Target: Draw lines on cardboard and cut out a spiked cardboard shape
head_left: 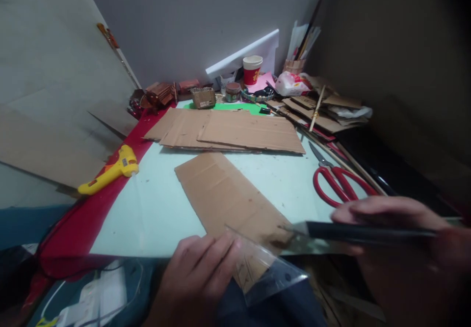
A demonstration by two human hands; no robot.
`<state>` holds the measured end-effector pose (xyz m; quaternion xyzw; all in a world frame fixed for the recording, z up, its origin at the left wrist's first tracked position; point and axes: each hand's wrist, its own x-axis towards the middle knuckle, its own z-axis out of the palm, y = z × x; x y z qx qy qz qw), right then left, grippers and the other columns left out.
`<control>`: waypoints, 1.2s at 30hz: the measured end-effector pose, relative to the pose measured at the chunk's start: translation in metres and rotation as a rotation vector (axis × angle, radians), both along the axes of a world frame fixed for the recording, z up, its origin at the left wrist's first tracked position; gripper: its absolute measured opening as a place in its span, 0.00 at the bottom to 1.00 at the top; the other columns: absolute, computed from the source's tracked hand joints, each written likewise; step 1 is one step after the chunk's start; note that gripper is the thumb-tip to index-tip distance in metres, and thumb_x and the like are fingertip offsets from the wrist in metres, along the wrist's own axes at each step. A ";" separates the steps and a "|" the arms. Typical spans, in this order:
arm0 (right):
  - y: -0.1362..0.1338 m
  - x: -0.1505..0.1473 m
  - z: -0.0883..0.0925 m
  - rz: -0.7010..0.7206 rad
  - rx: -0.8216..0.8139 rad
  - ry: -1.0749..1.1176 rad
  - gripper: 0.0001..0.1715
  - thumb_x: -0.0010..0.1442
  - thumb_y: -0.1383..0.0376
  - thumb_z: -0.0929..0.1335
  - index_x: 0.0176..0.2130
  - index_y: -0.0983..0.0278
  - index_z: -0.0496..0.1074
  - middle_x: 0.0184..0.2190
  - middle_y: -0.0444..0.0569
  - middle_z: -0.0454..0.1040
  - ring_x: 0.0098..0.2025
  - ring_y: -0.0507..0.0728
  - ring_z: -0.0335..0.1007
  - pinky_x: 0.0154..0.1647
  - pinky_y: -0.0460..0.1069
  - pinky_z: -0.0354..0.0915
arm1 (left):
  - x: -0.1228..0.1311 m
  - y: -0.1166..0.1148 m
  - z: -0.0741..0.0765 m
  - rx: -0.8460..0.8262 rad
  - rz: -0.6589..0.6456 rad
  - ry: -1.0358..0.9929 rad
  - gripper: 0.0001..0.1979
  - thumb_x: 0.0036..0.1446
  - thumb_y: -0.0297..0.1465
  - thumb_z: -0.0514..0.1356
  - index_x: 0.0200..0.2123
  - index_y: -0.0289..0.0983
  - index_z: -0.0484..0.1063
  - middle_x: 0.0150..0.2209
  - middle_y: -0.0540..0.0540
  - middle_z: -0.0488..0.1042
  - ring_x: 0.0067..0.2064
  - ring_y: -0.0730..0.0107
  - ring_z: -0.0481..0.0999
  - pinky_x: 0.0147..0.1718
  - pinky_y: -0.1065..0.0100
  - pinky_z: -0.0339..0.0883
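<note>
The cardboard strip [235, 194] slants across the near edge of the worktop [162, 209], its near end jutting past that edge. The hands are apart. The left hand [200, 268] reaches in from below, its fingers bent and close together, fingertips against the clear ruler [272, 274] over the strip; its thumb is hidden, so I cannot tell whether it grips. The right hand [397, 261], blurred, is clamped around a black pen [353, 231] held nearly level, its tip pointing left at the strip.
</note>
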<state>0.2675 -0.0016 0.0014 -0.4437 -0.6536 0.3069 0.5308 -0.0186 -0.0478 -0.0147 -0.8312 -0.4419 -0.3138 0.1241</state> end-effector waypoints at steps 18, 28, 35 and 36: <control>0.018 -0.079 0.035 0.189 -0.300 0.137 0.05 0.59 0.64 0.74 0.35 0.60 0.74 0.36 0.47 0.81 0.38 0.55 0.80 0.35 0.46 0.77 | -0.010 -0.007 0.004 -0.122 -0.029 0.063 0.18 0.73 0.26 0.47 0.56 0.36 0.72 0.50 0.45 0.81 0.52 0.63 0.73 0.54 0.59 0.61; 0.016 -0.078 0.031 0.235 -0.305 0.131 0.05 0.60 0.66 0.74 0.37 0.60 0.74 0.37 0.46 0.80 0.40 0.55 0.80 0.40 0.47 0.77 | -0.018 -0.005 0.003 -0.101 -0.055 0.145 0.17 0.70 0.28 0.51 0.57 0.37 0.72 0.51 0.44 0.80 0.52 0.60 0.75 0.53 0.58 0.64; 0.017 -0.079 0.029 0.249 -0.346 0.143 0.06 0.61 0.63 0.74 0.37 0.60 0.74 0.37 0.45 0.79 0.38 0.53 0.78 0.36 0.44 0.74 | -0.020 -0.002 0.005 -0.078 -0.095 0.225 0.17 0.68 0.26 0.53 0.57 0.33 0.72 0.51 0.42 0.79 0.51 0.59 0.74 0.51 0.58 0.64; 0.017 -0.079 0.029 0.249 -0.343 0.144 0.07 0.61 0.63 0.74 0.37 0.60 0.74 0.37 0.45 0.79 0.38 0.53 0.78 0.36 0.44 0.74 | -0.019 -0.003 0.005 -0.088 -0.084 0.203 0.17 0.69 0.25 0.52 0.57 0.33 0.72 0.51 0.42 0.79 0.52 0.59 0.74 0.52 0.57 0.64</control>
